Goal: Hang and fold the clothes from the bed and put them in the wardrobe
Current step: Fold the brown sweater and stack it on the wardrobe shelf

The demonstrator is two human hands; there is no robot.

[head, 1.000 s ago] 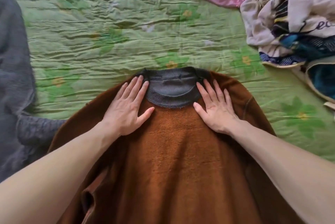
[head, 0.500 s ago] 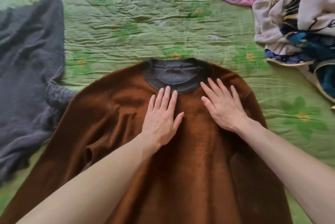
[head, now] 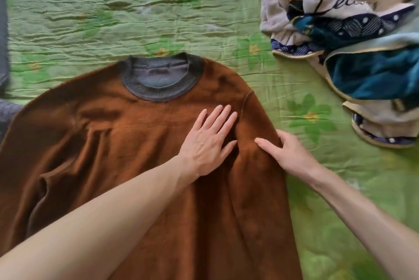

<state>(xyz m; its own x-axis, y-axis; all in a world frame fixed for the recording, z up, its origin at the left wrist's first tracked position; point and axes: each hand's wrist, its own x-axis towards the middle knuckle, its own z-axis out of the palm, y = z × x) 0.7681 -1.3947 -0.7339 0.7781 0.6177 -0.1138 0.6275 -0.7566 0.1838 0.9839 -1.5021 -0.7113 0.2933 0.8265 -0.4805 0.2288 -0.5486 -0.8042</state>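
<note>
Sweater (head: 136,143) lies under our flat, open left hand (head: 207,143); just right of it, our right hand (head: 286,155) pinches its sleeve.

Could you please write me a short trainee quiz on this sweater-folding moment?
1. True or false: the left hand lies flat on the brown sweater.
2. What does the right hand grip? A) collar B) sleeve C) pink cloth
3. Fill in: the clothes pile lies to the sweater's ____.

Key: 1 true; 2 B, the sleeve near the shoulder; 3 right.
</note>
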